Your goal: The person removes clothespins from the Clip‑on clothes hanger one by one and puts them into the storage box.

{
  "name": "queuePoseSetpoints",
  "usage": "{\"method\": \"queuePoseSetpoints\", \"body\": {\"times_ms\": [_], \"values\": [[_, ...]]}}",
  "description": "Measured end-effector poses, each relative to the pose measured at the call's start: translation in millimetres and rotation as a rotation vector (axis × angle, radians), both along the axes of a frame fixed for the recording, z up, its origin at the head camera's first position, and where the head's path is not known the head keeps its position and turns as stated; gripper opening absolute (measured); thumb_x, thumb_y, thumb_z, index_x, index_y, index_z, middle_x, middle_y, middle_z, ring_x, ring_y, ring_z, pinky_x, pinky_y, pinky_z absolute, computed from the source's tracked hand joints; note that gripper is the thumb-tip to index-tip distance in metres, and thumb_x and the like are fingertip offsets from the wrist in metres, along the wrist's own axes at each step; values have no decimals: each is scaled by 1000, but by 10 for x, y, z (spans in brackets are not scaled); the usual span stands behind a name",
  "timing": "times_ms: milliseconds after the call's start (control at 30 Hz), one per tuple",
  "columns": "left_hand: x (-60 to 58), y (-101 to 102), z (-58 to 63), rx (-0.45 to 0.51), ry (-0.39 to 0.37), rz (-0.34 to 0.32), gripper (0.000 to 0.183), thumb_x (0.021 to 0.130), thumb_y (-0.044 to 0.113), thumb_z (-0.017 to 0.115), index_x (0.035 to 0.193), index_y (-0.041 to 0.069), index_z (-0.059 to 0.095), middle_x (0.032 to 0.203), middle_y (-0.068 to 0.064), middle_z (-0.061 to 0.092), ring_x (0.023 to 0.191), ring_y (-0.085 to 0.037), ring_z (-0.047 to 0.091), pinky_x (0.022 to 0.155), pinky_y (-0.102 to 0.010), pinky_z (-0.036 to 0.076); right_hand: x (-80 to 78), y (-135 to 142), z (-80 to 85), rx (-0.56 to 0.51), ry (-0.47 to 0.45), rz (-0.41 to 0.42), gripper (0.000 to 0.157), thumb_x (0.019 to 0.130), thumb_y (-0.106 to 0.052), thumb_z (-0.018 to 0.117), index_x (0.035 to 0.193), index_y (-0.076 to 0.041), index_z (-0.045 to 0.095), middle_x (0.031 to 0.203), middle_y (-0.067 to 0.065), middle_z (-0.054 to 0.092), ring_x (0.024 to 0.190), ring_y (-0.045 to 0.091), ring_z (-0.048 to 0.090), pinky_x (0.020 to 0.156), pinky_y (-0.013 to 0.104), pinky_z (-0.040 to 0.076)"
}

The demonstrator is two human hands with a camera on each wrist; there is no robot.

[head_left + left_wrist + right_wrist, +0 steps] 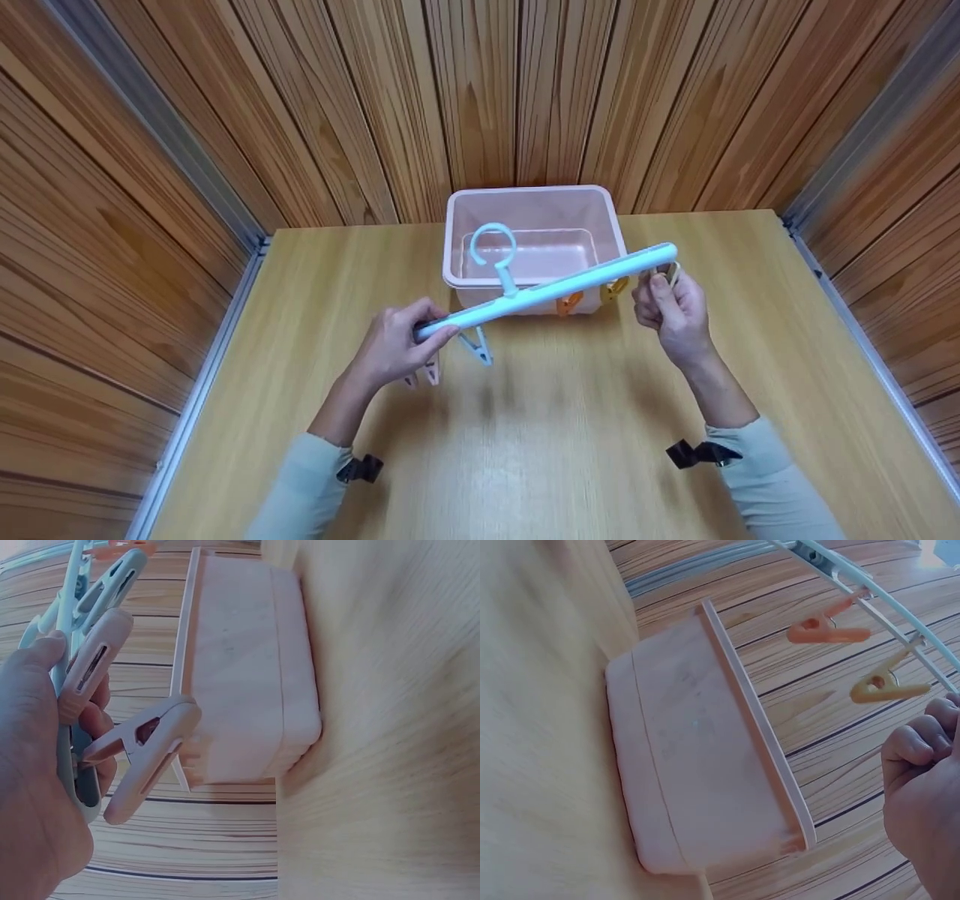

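Panelled walls (480,105) enclose the counter (525,450). Above it, near the pink bin (525,190), the pale-blue hanger (574,285) slants, round-hooked, carrying pink clips (139,772), a blue clip (486,352), an orange clip (825,633) and a yellow clip (891,694). The left hand (397,337) grips one end; the right hand (679,315) pinches a pale clip (673,272), largely finger-covered. The right wrist view crops hand and hanger.

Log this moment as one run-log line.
left hand: grips left end of blue hanger; right hand: pinches probable clip at right end; hanging: orange clip, yellow clip, blue clip, pink clips; pink bin: on table
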State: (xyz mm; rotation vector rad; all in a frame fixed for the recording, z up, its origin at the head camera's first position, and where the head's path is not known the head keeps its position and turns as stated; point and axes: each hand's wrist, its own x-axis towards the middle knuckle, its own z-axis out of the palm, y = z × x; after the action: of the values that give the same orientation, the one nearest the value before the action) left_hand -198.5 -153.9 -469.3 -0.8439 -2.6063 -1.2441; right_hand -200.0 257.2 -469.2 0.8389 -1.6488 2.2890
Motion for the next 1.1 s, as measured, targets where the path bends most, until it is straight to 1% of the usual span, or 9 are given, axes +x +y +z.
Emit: {"method": "queuePoseSetpoints", "body": {"times_ms": [100, 200, 300, 433, 600, 733, 767, 933, 1100], "values": [[-7, 4, -4, -24, -8, -5, 21, 106, 22, 80, 116, 5, 75, 91, -10, 80, 73, -10, 61, 67, -20, 49, 5, -30, 0, -10, 2, -29, 22, 120, -13, 47, 101, -7, 55, 68, 6, 30, 53, 20, 19, 45, 37, 11], [-14, -1, 0, -50, -56, -18, 22, 107, 26, 79, 119, 8, 75, 87, -8, 77, 71, -9, 59, 66, -21, 47, 5, -37, 3, 6, 18, -66, 21, 120, -10, 47, 100, -8, 55, 68, 5, 33, 53, 20, 22, 46, 36, 13], [-16, -15, 9, -66, -104, -46, 23, 109, 29, 76, 123, 11, 76, 83, -6, 74, 70, -8, 57, 64, -21, 44, -7, -26, 9, 48, 63, -121, 21, 118, -4, 45, 100, -7, 56, 66, 5, 35, 51, 20, 23, 44, 36, 14], [-28, -48, 30, -74, -109, -68, 23, 110, 28, 75, 125, 10, 75, 81, -7, 71, 69, -7, 54, 63, -21, 42, -33, 37, 28, 104, 114, -170, 23, 115, 5, 43, 103, -4, 60, 62, 3, 36, 47, 19, 22, 42, 34, 13], [-42, -119, 99, -75, -113, -64, 22, 109, 28, 75, 124, 11, 76, 81, -6, 70, 70, -8, 55, 64, -21, 42, -65, 187, 85, 161, 138, -99, 28, 113, 10, 43, 110, -6, 66, 64, 4, 36, 49, 20, 21, 43, 35, 11], [-59, -181, 149, -68, -106, -63, 22, 108, 29, 77, 122, 12, 77, 81, -6, 70, 70, -10, 55, 64, -22, 42, -93, 333, 152, 258, 171, -25, 34, 112, 14, 42, 116, -6, 69, 69, 9, 39, 53, 21, 27, 46, 35, 17], [-64, -195, 157, -65, -105, -65, 22, 108, 29, 78, 121, 12, 77, 81, -6, 70, 70, -10, 56, 64, -22, 43, -99, 368, 168, 286, 173, -12, 34, 112, 15, 42, 116, -4, 69, 70, 9, 39, 54, 21, 28, 47, 35, 19], [-86, -269, 184, -54, -104, -78, 18, 106, 27, 81, 117, 12, 78, 81, -6, 73, 69, -10, 58, 63, -21, 45, -120, 501, 228, 416, 169, 52, 20, 109, 19, 42, 109, 14, 61, 70, 10, 41, 57, 21, 31, 49, 35, 23], [-85, -310, 229, -65, -108, -97, 17, 106, 25, 80, 116, 12, 80, 81, -6, 74, 68, -9, 56, 63, -21, 44, -135, 581, 273, 506, 175, 110, 24, 107, 21, 44, 110, 8, 64, 71, 8, 43, 57, 21, 33, 49, 33, 27]]}}
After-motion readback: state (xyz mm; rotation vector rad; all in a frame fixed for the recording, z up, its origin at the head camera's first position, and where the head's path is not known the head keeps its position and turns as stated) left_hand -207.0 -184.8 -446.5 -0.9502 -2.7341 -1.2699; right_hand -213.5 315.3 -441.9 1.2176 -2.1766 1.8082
